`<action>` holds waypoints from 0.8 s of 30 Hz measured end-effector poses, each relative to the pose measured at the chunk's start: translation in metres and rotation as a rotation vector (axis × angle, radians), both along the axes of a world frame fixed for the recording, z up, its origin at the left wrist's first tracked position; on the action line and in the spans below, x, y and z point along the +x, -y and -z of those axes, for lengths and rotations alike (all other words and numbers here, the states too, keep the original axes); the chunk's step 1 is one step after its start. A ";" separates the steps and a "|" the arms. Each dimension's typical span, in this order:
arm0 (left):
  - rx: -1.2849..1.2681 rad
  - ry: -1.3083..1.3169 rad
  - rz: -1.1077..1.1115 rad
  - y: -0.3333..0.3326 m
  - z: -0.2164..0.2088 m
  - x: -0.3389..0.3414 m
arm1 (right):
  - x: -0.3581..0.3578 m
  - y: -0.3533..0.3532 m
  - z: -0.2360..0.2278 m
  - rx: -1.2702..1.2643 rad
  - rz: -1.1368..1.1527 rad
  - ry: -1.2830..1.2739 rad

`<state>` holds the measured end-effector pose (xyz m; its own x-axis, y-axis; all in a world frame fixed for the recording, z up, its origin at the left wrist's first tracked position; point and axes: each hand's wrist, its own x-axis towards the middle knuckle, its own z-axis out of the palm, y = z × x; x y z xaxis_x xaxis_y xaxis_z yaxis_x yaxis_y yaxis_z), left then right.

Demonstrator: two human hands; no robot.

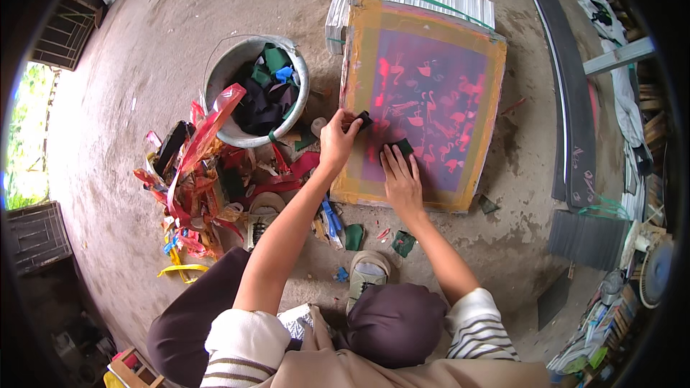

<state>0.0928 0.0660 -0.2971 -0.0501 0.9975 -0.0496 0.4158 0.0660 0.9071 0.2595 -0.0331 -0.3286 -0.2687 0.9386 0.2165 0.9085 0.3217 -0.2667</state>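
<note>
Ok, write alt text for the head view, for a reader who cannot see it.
A crouching person presses the right hand on a dark cloth against a framed printing screen with pink bird shapes, lying on the concrete floor; the left hand grips another dark rag. A metal bucket of rags and bright scraps sits left.

A single head-worn fisheye view looks steeply down from close above the squatting person's knees, facing forward over the concrete floor (144, 65), its rim bending the far edges, with forearms entering from the near edge.

Bare concrete floor (180, 50), daylight from an opening (25, 136) at left beside a dark crate (36, 237).
</note>
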 end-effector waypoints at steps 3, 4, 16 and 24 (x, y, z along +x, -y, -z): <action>-0.018 0.148 0.016 0.005 0.000 0.008 | -0.001 -0.010 -0.033 -0.026 0.112 -0.156; -0.043 0.226 0.045 0.007 -0.004 0.014 | 0.002 -0.021 -0.045 0.039 0.211 -0.325; 0.388 -0.161 0.021 -0.009 0.001 0.023 | 0.074 -0.154 -0.064 0.146 0.512 -0.672; 0.611 -0.349 0.081 -0.018 0.027 0.022 | 0.046 -0.153 -0.030 0.271 0.415 -0.063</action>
